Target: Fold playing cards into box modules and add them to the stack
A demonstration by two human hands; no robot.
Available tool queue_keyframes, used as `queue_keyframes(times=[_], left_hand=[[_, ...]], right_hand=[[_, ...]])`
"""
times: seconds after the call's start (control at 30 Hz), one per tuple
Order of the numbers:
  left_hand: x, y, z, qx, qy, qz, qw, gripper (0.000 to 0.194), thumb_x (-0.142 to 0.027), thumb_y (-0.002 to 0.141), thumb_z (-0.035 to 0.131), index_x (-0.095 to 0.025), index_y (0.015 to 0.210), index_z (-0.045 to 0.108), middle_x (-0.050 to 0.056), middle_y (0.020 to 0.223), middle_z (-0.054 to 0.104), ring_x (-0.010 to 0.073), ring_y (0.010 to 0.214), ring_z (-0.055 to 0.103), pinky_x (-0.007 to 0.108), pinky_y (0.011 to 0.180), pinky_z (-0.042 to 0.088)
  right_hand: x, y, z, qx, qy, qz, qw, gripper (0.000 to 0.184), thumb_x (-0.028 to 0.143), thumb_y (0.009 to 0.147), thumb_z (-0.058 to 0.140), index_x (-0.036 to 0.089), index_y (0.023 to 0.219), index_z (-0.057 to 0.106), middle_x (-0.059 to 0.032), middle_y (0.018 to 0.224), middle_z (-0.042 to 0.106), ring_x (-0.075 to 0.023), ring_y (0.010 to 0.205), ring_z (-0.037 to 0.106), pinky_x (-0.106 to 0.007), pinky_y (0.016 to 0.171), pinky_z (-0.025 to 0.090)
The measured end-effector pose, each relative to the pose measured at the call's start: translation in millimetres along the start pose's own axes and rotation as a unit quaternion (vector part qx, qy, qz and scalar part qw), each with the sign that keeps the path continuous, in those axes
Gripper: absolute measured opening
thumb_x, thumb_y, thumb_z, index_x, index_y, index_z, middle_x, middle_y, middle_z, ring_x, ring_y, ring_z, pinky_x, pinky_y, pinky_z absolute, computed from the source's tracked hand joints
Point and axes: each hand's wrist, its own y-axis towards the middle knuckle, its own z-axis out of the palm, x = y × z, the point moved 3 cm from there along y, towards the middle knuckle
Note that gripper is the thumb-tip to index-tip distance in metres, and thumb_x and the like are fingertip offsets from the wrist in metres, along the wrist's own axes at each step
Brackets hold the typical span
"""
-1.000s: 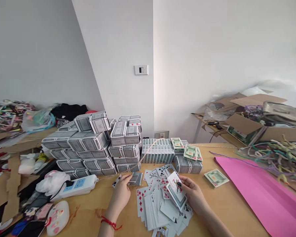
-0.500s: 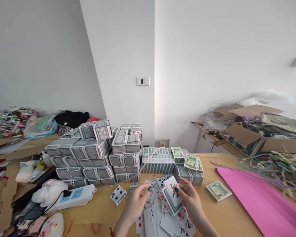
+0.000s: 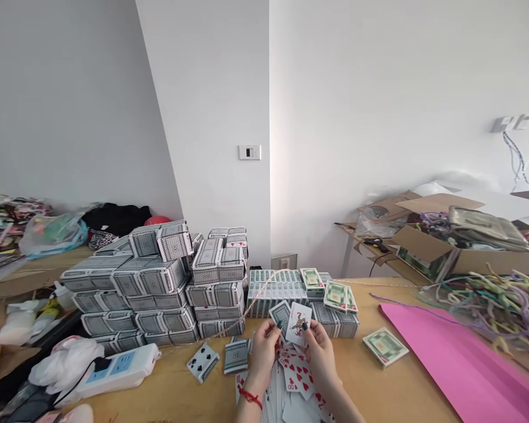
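Note:
My left hand [image 3: 267,346], a red string bracelet at its wrist, pinches a playing card [image 3: 280,313] with its patterned grey back showing. A joker card [image 3: 299,323], face toward me, is pinched between the thumb and fingers of my right hand [image 3: 320,346]. The two cards are side by side, close together, above a loose heap of playing cards [image 3: 296,376], mostly face up, partly hidden by my wrists. Left of the heap lie a folded spade card [image 3: 203,362] and a folded card with its back up [image 3: 236,356].
Blocks built from folded cards [image 3: 154,276] stand stacked at the left back. Behind my hands are a bundle of card boxes [image 3: 277,288] and green card boxes [image 3: 340,295]. A white power strip [image 3: 119,370] lies left; pink paper [image 3: 441,352] and pipe cleaners [image 3: 489,299] lie right.
My left hand has come to hold a card, back showing. My right hand has moved slightly left and up with the joker. The view has shifted a little to the right.

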Motion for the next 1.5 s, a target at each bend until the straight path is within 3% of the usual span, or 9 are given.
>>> queue_keyframes(times=[0.3, 0.47, 0.67, 0.77, 0.9, 1.03, 1.2, 1.33, 1.5], left_hand=[[11.9, -5.0, -15.2, -0.009, -0.220, -0.078, 0.972, 0.023, -0.037, 0.065, 0.065, -0.018, 0.078, 0.065, 0.010, 0.101, 0.064, 0.0280, 0.092, 0.060, 0.033, 0.070, 0.049], [9.8, -0.1, -12.4, 0.029, -0.150, -0.005, 0.988, 0.013, -0.030, 0.063, 0.066, -0.018, 0.060, 0.061, 0.011, 0.120, 0.055, 0.0318, 0.112, 0.049, 0.035, 0.080, 0.047], [6.5, -3.1, -6.4, 0.103, -0.015, 0.035, 0.994, 0.019, -0.024, 0.074, 0.050, -0.022, 0.065, 0.067, 0.006, 0.119, 0.059, 0.0263, 0.111, 0.051, 0.037, 0.088, 0.044], [5.9, -2.3, -9.3, 0.115, -0.026, -0.024, 0.993, 0.027, -0.027, 0.074, 0.047, -0.023, 0.087, 0.070, 0.006, 0.118, 0.061, 0.0254, 0.099, 0.059, 0.035, 0.079, 0.049], [3.6, -2.5, -8.0, 0.144, -0.111, -0.102, 0.978, 0.043, -0.033, 0.074, 0.050, -0.023, 0.115, 0.059, 0.007, 0.106, 0.067, 0.0221, 0.074, 0.064, 0.032, 0.060, 0.050], [4.5, -2.6, -1.0, 0.154, -0.143, -0.113, 0.971, 0.034, -0.034, 0.068, 0.062, -0.017, 0.098, 0.067, 0.008, 0.085, 0.071, 0.0219, 0.071, 0.064, 0.031, 0.062, 0.048], [14.5, 2.7, 0.1, 0.095, -0.165, -0.106, 0.976, 0.029, -0.041, 0.067, 0.063, -0.015, 0.081, 0.064, 0.006, 0.075, 0.069, 0.0214, 0.068, 0.062, 0.031, 0.062, 0.048], [16.6, 3.9, 1.0, 0.082, -0.147, -0.104, 0.980, 0.030, -0.045, 0.063, 0.065, -0.016, 0.066, 0.059, 0.003, 0.062, 0.063, 0.0176, 0.057, 0.058, 0.028, 0.056, 0.045], [7.4, -0.6, 9.1, 0.127, -0.102, -0.096, 0.982, 0.031, -0.045, 0.061, 0.068, -0.015, 0.059, 0.059, 0.001, 0.056, 0.059, 0.0136, 0.051, 0.051, 0.025, 0.051, 0.041]], right_hand=[[-4.8, -2.0, -8.1, 0.022, 0.123, 0.088, 0.988, 0.039, 0.040, 0.059, 0.074, 0.018, 0.089, 0.063, -0.0054, 0.078, 0.070, -0.0223, 0.066, 0.064, -0.031, 0.056, 0.050], [-6.8, -3.7, -7.4, 0.085, 0.107, 0.121, 0.983, 0.040, 0.041, 0.062, 0.073, 0.016, 0.093, 0.065, -0.0058, 0.076, 0.070, -0.0217, 0.064, 0.063, -0.031, 0.056, 0.048], [-8.4, -4.3, -5.1, 0.118, 0.074, 0.116, 0.983, 0.039, 0.043, 0.064, 0.071, 0.015, 0.091, 0.066, -0.0047, 0.071, 0.069, -0.0197, 0.060, 0.062, -0.029, 0.055, 0.047], [-6.7, -3.9, -3.9, 0.126, 0.080, 0.097, 0.984, 0.036, 0.041, 0.064, 0.072, 0.015, 0.088, 0.065, -0.0055, 0.074, 0.069, -0.0198, 0.065, 0.063, -0.030, 0.062, 0.049], [-7.9, -4.6, -3.6, 0.135, 0.071, 0.093, 0.984, 0.036, 0.042, 0.064, 0.072, 0.016, 0.088, 0.065, -0.0048, 0.074, 0.068, -0.0196, 0.067, 0.064, -0.030, 0.063, 0.049], [-6.2, -6.2, -3.4, 0.130, 0.025, 0.089, 0.987, 0.031, 0.044, 0.067, 0.069, 0.016, 0.079, 0.065, -0.0028, 0.067, 0.067, -0.0169, 0.060, 0.062, -0.026, 0.058, 0.048], [2.4, -9.3, 1.3, 0.135, -0.011, 0.080, 0.988, 0.031, 0.041, 0.062, 0.073, 0.017, 0.079, 0.063, -0.0013, 0.069, 0.067, -0.0174, 0.062, 0.061, -0.025, 0.057, 0.047], [-3.8, -5.9, -5.4, 0.054, 0.013, 0.100, 0.993, 0.033, 0.047, 0.060, 0.072, 0.017, 0.069, 0.060, 0.0006, 0.057, 0.062, -0.0149, 0.048, 0.055, -0.026, 0.048, 0.045], [-13.6, 3.0, -18.2, -0.001, 0.076, 0.062, 0.995, 0.032, 0.045, 0.062, 0.071, 0.018, 0.076, 0.061, -0.0012, 0.066, 0.067, -0.0166, 0.057, 0.059, -0.027, 0.055, 0.047]])
